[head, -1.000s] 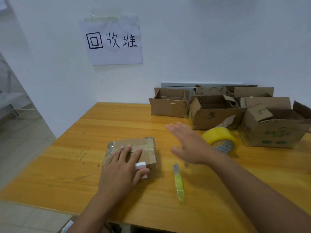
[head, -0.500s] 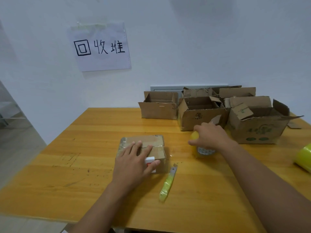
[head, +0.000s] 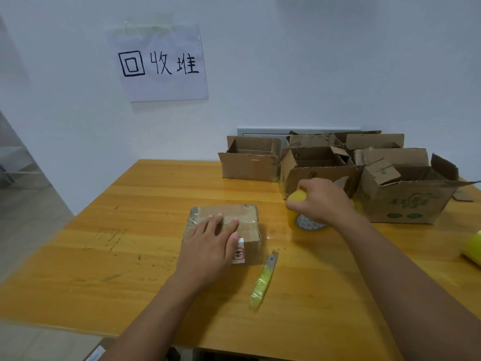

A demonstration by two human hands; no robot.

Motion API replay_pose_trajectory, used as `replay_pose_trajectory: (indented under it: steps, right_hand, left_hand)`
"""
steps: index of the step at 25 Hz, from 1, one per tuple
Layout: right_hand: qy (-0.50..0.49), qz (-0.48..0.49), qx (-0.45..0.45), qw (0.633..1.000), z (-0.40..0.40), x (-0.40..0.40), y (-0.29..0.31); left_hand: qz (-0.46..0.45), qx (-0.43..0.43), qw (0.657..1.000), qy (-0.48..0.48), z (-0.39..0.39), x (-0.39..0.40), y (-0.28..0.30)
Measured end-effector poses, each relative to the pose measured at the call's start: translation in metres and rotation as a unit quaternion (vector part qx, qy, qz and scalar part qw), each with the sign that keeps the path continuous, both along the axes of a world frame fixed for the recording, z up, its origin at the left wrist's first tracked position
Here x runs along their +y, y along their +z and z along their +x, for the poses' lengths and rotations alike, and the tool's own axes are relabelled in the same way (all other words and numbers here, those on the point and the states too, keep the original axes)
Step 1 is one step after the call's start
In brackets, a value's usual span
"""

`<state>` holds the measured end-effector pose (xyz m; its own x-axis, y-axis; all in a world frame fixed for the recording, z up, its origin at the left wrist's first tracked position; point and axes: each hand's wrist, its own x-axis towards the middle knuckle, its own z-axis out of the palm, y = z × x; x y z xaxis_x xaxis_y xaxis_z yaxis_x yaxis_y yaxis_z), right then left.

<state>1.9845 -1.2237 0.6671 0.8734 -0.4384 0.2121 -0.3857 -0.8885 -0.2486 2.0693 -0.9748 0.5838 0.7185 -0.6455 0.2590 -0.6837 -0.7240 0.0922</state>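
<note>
The left hand (head: pixel 208 246) lies flat on top of a small cardboard box (head: pixel 234 213). Its fingers are straight and spread a little, and they press down on the lid. The thumb sits at the right side of the box, just next to a white sticker (head: pixel 238 254) with red marks on it. The small box is shut and has clear tape over its top. It sits near the middle of the table (head: pixel 130 230).

The right hand (head: pixel 322 199) is curled over a yellow roll of tape (head: pixel 304 222) and grips it from above. The roll stands on its edge on the table, to the right of the small box and a bit apart from it.

A cutter knife with a yellow-green handle (head: pixel 263 282) lies on the table between the two arms, close to the front right corner of the small box. Its metal tip points away from the person.

Behind the tape roll, open cardboard boxes stand in a bunch at the back of the table. One is on the left (head: pixel 250 165), one in the middle (head: pixel 317 173) and a bigger one on the right (head: pixel 406 201). More boxes stand behind them by the wall.

Another yellow tape roll (head: pixel 472 248) peeks in at the right edge. A paper sign (head: pixel 161 63) with black writing is taped to the white wall.
</note>
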Motion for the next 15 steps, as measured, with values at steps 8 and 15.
replay_pose_trajectory:
  steps: [8, 15]
  right_hand:
    - [-0.011, 0.153, -0.142, 0.978, -0.007, 0.011, 0.01]
    - [0.023, 0.157, -0.256, 0.954, -0.027, 0.018, 0.114]
  left_hand:
    - [0.001, 0.007, 1.0, 0.0, -0.001, -0.001, 0.002]
    - [-0.03, 0.107, 0.994, 0.007, 0.0, -0.002, 0.019]
